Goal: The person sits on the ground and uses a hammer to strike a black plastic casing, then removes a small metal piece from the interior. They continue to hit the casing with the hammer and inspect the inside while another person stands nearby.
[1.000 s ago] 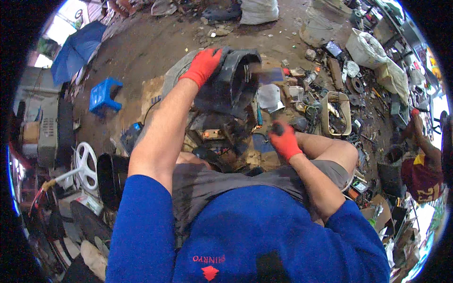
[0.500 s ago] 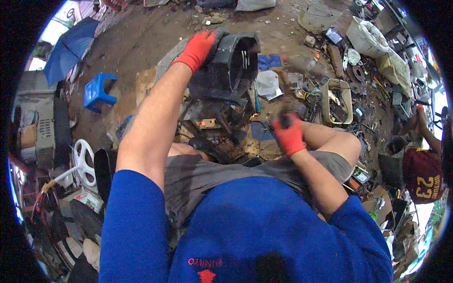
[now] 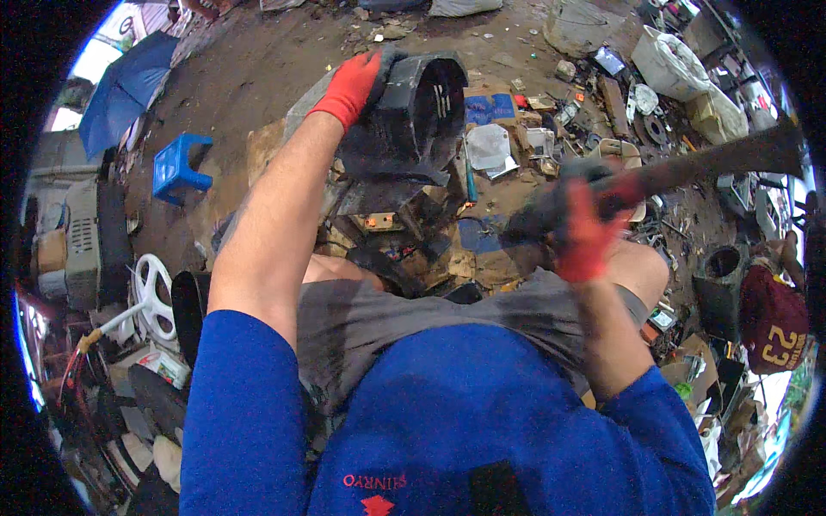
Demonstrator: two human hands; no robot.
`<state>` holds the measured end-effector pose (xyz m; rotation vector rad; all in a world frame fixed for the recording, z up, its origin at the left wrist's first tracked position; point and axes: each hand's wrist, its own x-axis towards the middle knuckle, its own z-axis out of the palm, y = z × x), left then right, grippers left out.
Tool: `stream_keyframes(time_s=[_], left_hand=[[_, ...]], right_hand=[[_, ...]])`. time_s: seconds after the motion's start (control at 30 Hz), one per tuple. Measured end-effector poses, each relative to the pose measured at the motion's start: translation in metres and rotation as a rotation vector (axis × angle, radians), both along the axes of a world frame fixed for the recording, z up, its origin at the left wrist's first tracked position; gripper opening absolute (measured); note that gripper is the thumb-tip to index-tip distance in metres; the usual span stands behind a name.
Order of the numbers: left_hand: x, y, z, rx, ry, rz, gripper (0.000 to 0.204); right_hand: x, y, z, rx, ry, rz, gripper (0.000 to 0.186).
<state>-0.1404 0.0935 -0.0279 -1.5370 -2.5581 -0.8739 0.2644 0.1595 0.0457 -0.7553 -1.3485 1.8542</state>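
My left hand (image 3: 351,93), in a red and dark glove, is closed over the upper left edge of a black plastic housing (image 3: 391,142). The housing is hollow, with a round opening facing right. Off to the right, my right hand (image 3: 587,241) in a matching glove is wrapped round a long dark tool (image 3: 688,172). Motion smears the tool, so its exact kind is unclear; it slants up to the right from the fist. Between my legs, below the housing, lie a small metal piece with orange spots (image 3: 379,222) and dark scraps.
A blue stool (image 3: 181,168) and a blue umbrella (image 3: 129,95) stand at the left. Scrap parts and a beige plastic frame (image 3: 621,155) lie on the right, below a white sack (image 3: 671,67). A person in a maroon shirt (image 3: 770,318) is at the far right.
My right hand has moved right and slightly up, and the long dark tool now shows across the right side. The housing has shifted slightly left with my left hand still on it.
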Motion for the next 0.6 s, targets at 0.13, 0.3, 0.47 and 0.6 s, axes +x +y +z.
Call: stream_keyframes(time_s=[0.13,0.3,0.47,0.6], left_hand=[[0.014,0.017,0.013,-0.091,-0.081,0.007,0.051],[0.031,0.018,0.016,0.026,-0.201,0.104,0.038],[-0.001,-0.004,-0.012,-0.081,0.396,-0.112,0.036],[-0.002,0.012,-0.01,0.04,0.235,-0.158,0.034]], right_hand=[[-0.002,-0.022,-0.132,0.411,-0.878,0.415,0.043],[0.013,-0.014,-0.075,0.449,-0.703,0.361,0.042],[0.022,0.002,0.057,0.21,-0.298,-0.03,0.046],[0.018,0.006,-0.032,0.615,-0.504,0.1,0.045]])
